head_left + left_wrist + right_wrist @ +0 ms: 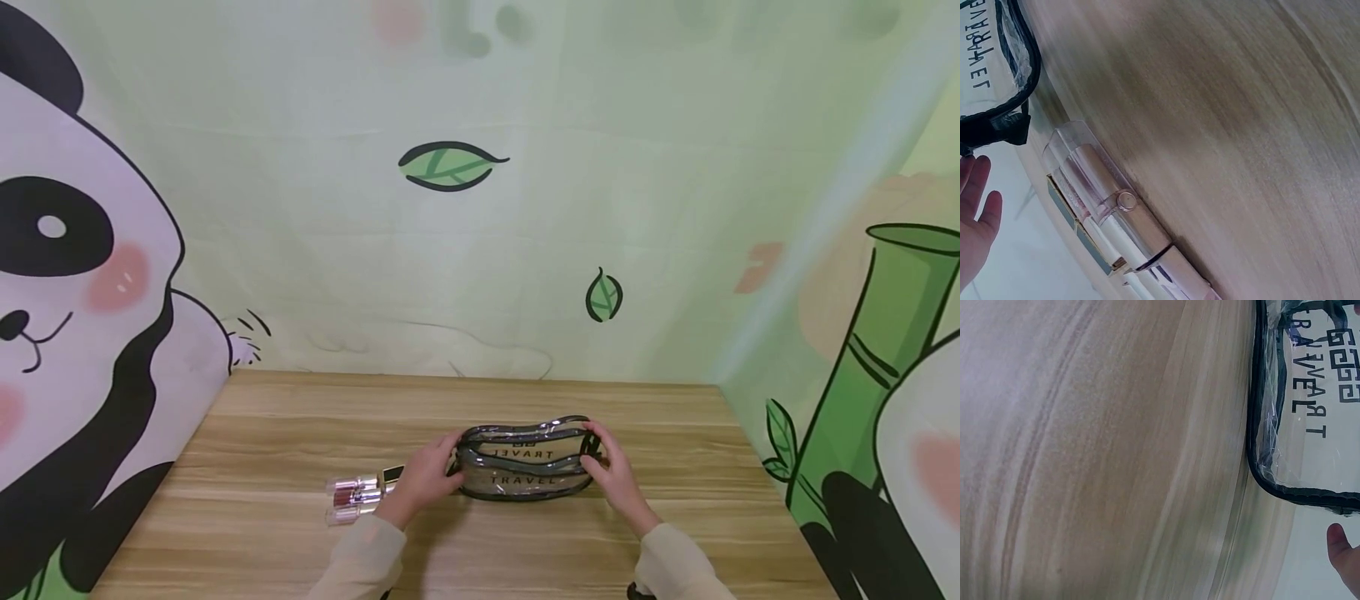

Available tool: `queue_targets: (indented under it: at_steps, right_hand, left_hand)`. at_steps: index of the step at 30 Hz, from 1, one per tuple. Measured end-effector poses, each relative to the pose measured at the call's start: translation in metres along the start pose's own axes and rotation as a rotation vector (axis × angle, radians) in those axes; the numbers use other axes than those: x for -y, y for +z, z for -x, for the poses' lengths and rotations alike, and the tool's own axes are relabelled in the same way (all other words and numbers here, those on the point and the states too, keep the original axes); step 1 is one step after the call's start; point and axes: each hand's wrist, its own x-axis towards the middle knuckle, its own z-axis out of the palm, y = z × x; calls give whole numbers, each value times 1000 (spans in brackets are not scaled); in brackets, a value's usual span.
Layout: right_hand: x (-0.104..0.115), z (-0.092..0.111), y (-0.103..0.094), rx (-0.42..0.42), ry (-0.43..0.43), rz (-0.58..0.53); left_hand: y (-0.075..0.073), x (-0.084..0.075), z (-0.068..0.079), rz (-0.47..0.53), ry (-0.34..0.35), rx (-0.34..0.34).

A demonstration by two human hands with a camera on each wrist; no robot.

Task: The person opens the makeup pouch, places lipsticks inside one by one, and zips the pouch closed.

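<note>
A clear pouch [525, 482] with black piping and "TRAVEL" lettering lies between my two hands, its mouth parted. My left hand [427, 475] is at the pouch's left end, fingertips right by a black tab [1004, 129]; in the left wrist view its thumb [991, 211] is apart from the pouch. At the other end, my right hand [617, 479] has its fingers and thumb spread about the corner. The right wrist view shows the thumb [1337, 537] a little off the pouch's edge, the other fingers outside the frame.
Several lipstick-like tubes [352, 497] with clear caps lie left of my left hand, partly hidden by it in the head view. The wooden table [300, 417] meets a green cartoon backdrop [525, 242] with panda and leaf drawings at its far edge.
</note>
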Motion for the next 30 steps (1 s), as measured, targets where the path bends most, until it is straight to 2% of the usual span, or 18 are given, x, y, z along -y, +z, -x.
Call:
queue_targets:
  at_steps: [6,10,15,17,23,30]
  right_hand:
    - [-2,1,2,7,8,-2]
    - [10,2,2,7,8,-2]
    - [9,2,3,6,-7,26]
    - [-1,1,4,2,-28,41]
    - [-2,0,4,-17,-46,88]
    - [0,-1,4,-23,-51,91]
  left_hand:
    - [-3,-5,-1,14,-18,6]
    - [-4,-9,-2,24,-53,22]
    - [-4,-10,-2,36,-69,27]
    - [-4,-10,-1,32,-66,22]
    - [-9,-9,1,26,-44,29]
    - [-19,-1,9,64,-96,53]
